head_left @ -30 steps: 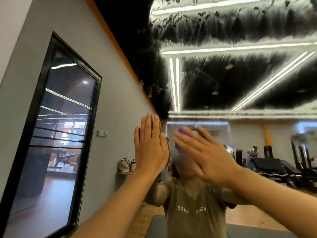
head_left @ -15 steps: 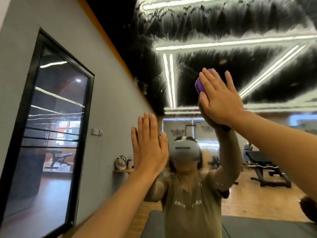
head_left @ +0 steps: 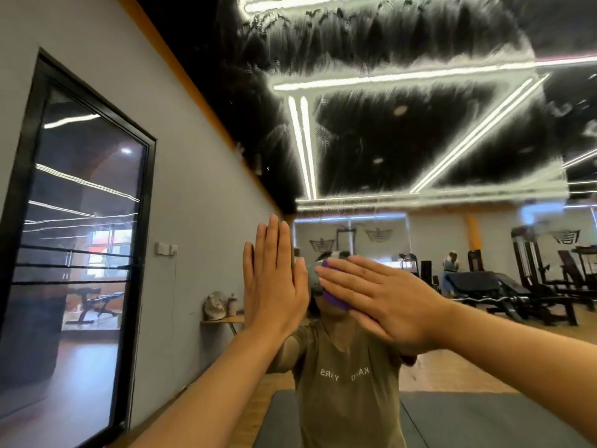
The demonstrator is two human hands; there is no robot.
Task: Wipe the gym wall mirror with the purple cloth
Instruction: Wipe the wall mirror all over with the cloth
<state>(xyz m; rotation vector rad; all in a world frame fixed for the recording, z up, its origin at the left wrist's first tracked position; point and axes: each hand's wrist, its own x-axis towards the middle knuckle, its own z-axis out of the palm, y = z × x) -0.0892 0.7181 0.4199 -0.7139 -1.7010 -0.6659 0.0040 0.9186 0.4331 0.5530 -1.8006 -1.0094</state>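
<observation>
The left hand [head_left: 274,279] lies flat against the wall mirror [head_left: 420,130], fingers straight, together and pointing up, holding nothing. The right hand [head_left: 384,297] lies flat too, fingers straight and angled to the left, its grip not curled: it presses the purple cloth [head_left: 332,294] against the glass. The cloth is a soft, folded wad, showing only as a rounded purple edge under the fingertips and below the forefinger, just right of the left hand. The upper glass is smeared with streaky, feathery white film over the dark reflected ceiling, where long bright light strips cross in straight lines. Lower down the glass reflects an olive T-shirt [head_left: 349,383] with pale lettering. On the left runs a smooth grey wall [head_left: 193,205] with a black-framed window [head_left: 80,253], a small counter [head_left: 226,321] beside it.
</observation>
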